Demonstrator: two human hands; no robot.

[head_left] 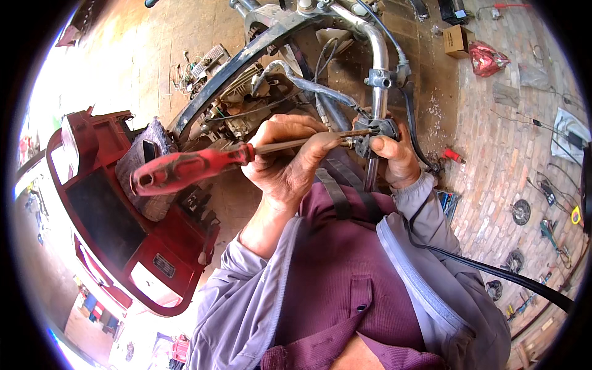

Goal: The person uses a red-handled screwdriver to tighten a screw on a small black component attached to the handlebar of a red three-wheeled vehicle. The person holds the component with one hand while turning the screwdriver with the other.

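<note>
My left hand (285,161) pinches the shaft of a screwdriver (192,169) with a worn red handle, which points out to the left. The screwdriver's tip reaches a black housing (377,131) clamped round the chrome handlebar (380,49). Fingers of my right hand (398,161) close round that housing from the right, with the thumb on its near side. Beside the thumb, a small metal fitting (349,142) sits against the housing. Where exactly the tip seats is too small to tell.
Wrapped cables (302,80) run to the handlebar past a dark frame tube (240,61). An engine (243,98) lies beyond. Left stands a red body panel (117,216) with a cloth (145,160) on it. Tools, a cardboard box (456,41) and a red bag (487,58) lie right.
</note>
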